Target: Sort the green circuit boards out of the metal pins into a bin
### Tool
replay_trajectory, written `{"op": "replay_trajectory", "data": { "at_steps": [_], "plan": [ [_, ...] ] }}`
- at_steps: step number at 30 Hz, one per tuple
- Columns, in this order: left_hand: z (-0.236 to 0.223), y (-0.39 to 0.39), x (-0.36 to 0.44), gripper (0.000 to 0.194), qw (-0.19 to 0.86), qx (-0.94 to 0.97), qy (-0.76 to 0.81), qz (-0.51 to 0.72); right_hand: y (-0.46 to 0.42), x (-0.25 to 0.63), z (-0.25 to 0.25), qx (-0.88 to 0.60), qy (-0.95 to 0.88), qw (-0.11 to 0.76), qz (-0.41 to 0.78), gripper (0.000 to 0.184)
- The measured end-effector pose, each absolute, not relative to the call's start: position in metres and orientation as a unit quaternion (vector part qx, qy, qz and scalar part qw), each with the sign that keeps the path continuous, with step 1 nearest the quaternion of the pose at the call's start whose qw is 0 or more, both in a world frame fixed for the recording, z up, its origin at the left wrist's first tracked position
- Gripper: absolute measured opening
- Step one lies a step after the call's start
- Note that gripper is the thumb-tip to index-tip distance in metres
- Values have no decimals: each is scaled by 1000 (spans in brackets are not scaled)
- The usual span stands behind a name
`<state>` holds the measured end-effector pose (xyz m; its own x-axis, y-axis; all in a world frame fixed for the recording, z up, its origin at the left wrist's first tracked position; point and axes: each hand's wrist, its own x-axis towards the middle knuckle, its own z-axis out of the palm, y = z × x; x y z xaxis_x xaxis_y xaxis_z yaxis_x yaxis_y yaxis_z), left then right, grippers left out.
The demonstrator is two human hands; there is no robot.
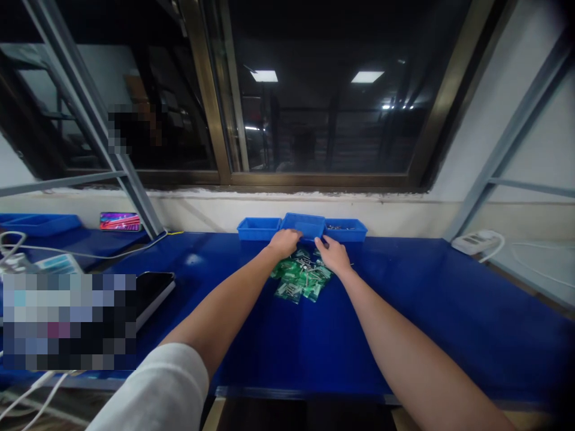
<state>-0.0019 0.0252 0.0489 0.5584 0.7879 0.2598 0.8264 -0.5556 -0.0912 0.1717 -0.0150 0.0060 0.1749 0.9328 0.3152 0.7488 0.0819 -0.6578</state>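
Showing in head view: left hand (286,242) and right hand (335,254) at near corners of tilted bin (305,225); cannot tell whether clamped or merely touching. Located between two other bins (259,235), behind packets (309,277) on table (278,347). Judged light, stiff, perhaps slippery; best taken by side rims, one per hand.

In front of you, your blue table (278,353) carries a heap of green packets (294,279) and metal pieces (306,267); at its far edge sit a left bin (259,234) and a right bin (348,237), both blue
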Motion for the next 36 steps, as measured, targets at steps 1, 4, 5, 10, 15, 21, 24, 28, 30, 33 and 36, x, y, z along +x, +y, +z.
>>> {"op": "replay_trajectory", "data": {
  "at_steps": [1,4,5,10,15,21,24,28,30,33,36],
  "plan": [
    [48,27,-3,28,113,-874,-460,-109,-15,171,6,-668,-628,379,124,62],
    [45,31,-5,28,140,-872,-450,-130,-15,169,6,-668,-626,380,131,62],
    [45,33,-5,28,145,-872,-450,-130,-15,169,6,-666,-626,381,134,61],
    [46,44,2,28,133,-856,-485,-118,-19,164,7,-632,-635,420,146,52],
    [48,50,12,27,136,-819,-544,-118,-26,162,16,-535,-663,503,148,38],
    [45,39,-2,38,169,-775,-576,-199,-13,197,18,-634,-596,493,7,49],
    [41,30,-20,49,185,-726,-623,-226,-3,226,13,-679,-602,415,59,71],
    [30,23,-41,57,127,-707,-663,-211,2,250,4,-707,-608,351,88,74],
    [24,23,-48,61,74,-724,-658,-194,3,252,1,-716,-611,330,68,72],
    [18,27,-56,64,25,-748,-637,-185,2,248,0,-735,-594,325,5,65],
    [14,32,-63,63,-14,-754,-624,-202,-1,242,3,-760,-564,318,-52,57]
  ]
}}
